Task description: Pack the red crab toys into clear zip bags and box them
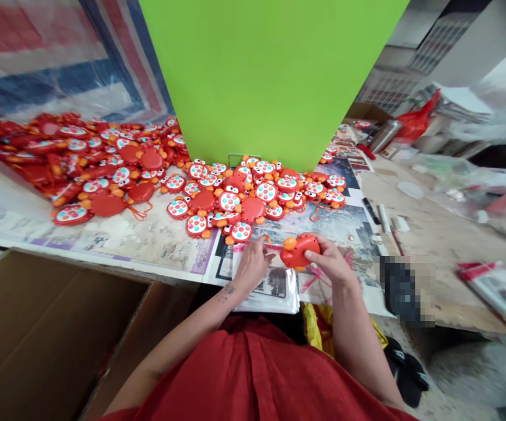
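My right hand (329, 260) is closed around a red crab-shaped toy (299, 250) with orange claws, held just above the table's near edge. My left hand (253, 263) rests on a stack of clear plastic bags (274, 292), its fingers pinched at the top bag's rim right beside the toy. A big heap of the same red crab toys (239, 196) with coloured dot faces lies just beyond both hands.
More crab toys (73, 161) are piled at the far left. A green panel (270, 76) blocks the middle back. An open cardboard box (55, 333) stands at the lower left. Pens (382, 216) and packets (498, 292) lie on the right.
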The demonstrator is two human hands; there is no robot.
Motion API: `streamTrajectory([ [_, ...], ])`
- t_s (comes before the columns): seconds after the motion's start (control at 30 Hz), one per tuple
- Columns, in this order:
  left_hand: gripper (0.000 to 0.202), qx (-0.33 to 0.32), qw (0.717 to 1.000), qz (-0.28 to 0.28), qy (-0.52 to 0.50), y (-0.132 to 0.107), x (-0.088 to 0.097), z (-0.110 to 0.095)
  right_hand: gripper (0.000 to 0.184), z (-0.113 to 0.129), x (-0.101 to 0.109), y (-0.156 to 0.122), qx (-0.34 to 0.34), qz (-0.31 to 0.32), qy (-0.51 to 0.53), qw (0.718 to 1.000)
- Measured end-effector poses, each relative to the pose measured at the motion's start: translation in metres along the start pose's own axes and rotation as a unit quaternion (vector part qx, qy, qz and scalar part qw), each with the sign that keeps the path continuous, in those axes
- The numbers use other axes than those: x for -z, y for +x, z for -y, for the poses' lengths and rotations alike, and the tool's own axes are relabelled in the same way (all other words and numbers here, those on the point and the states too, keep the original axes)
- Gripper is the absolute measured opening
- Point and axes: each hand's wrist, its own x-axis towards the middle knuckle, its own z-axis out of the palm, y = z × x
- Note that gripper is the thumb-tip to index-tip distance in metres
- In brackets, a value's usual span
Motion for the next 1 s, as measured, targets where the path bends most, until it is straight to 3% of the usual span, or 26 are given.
streamTrajectory([
  [0.07,0.047,-0.006,1.0,-0.019,-0.019,0.0,0.0,0.001,0.043,-0.004,0.001,0.001,-0.009,0.03,0.015,0.999],
  [0.13,0.042,-0.019,1.0,-0.014,-0.002,0.0,0.002,0.0,0.043,-0.009,-0.001,0.004,-0.005,0.026,0.024,0.999],
  [0.27,0.02,-0.089,0.989,0.06,0.102,-0.002,0.008,-0.005,0.043,-0.018,-0.014,0.017,0.05,-0.093,0.04,0.994],
  [0.33,0.022,-0.127,0.98,0.083,0.13,-0.003,0.01,-0.006,0.044,-0.019,-0.02,0.025,0.064,-0.108,0.016,0.992],
  [0.53,0.019,-0.145,0.982,0.057,0.103,-0.004,0.01,-0.003,0.05,-0.022,-0.029,0.039,0.061,-0.039,-0.159,0.985],
  [0.67,0.021,-0.12,0.989,-0.002,0.091,-0.004,0.01,-0.005,0.047,-0.024,-0.051,0.048,0.042,0.048,-0.177,0.982],
  [0.77,0.014,-0.12,0.989,-0.047,0.075,-0.003,0.011,-0.008,0.049,-0.022,-0.062,0.051,0.068,0.106,-0.202,0.971],
  [0.87,0.009,-0.108,0.991,-0.053,0.049,-0.002,0.011,-0.009,0.049,-0.019,-0.054,0.048,0.085,0.003,-0.306,0.948],
  [0.93,0.009,-0.091,0.994,-0.047,0.027,0.0,0.012,-0.009,0.047,-0.018,-0.042,0.04,0.039,-0.07,-0.383,0.92],
  [1.0,0.008,-0.075,0.997,-0.036,-0.001,0.002,0.014,-0.009,0.044,-0.018,-0.033,0.029,-0.012,-0.071,-0.421,0.904],
])
